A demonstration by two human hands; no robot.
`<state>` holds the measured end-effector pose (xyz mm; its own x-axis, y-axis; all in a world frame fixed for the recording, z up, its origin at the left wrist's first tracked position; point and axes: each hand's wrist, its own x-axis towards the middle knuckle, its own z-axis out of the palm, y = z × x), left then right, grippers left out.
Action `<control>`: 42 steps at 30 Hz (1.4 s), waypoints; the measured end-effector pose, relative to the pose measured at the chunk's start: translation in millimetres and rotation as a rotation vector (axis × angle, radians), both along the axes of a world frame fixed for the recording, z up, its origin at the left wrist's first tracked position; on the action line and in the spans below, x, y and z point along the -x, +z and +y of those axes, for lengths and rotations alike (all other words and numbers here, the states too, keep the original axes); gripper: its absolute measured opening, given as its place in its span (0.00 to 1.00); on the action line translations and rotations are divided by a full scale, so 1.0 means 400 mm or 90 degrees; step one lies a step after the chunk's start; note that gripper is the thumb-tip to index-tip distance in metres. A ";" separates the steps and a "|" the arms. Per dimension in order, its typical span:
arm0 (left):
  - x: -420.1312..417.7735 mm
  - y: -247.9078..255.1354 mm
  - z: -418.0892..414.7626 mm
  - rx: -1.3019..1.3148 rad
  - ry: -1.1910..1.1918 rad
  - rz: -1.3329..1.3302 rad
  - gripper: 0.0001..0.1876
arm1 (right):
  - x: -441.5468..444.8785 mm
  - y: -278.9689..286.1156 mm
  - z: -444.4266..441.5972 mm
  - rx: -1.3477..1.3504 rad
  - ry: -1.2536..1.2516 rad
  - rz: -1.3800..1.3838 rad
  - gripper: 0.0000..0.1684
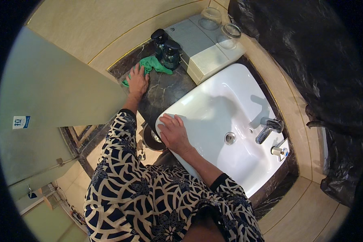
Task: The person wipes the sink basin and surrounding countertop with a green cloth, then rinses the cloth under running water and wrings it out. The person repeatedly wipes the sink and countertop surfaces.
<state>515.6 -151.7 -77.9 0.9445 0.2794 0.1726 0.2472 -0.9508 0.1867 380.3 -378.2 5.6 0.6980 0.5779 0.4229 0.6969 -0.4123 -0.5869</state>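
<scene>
My left hand [138,80] lies on a crumpled green cloth [152,64], pressing part of it against the dark marble counter [165,86]. The cloth's far end bunches up against two dark pump bottles [171,57]. On the front left corner of the white ceramic washbasin [196,121] rests my right hand [174,131], fingers apart and holding nothing. The basin has a metal drain [230,138] and a chrome faucet [269,130].
Behind the bottles stands a grey and white box [199,48] bearing two upturned drinking glasses [210,18]. A small tray with toiletries [280,151] sits beside the faucet. Black plastic sheeting [296,45] hangs at right. A frosted glass door [60,81] is at left, a dark bin [152,137] below.
</scene>
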 end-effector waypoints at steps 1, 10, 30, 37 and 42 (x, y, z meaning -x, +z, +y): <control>0.008 0.000 -0.005 -0.004 0.007 -0.002 0.24 | 0.000 0.000 0.001 0.001 -0.001 -0.001 0.10; 0.299 -0.021 -0.115 0.082 -0.249 -0.035 0.16 | -0.006 -0.011 0.008 -0.031 -0.010 -0.007 0.14; 0.149 -0.068 0.033 -0.037 0.061 -0.163 0.19 | -0.004 -0.006 0.003 -0.021 -0.009 0.034 0.13; 0.374 -0.049 -0.134 0.045 -0.140 -0.096 0.19 | -0.004 -0.008 0.007 -0.019 -0.015 0.016 0.13; 0.352 0.015 -0.165 0.075 -0.276 -0.047 0.20 | -0.004 -0.013 0.003 -0.024 -0.016 0.003 0.12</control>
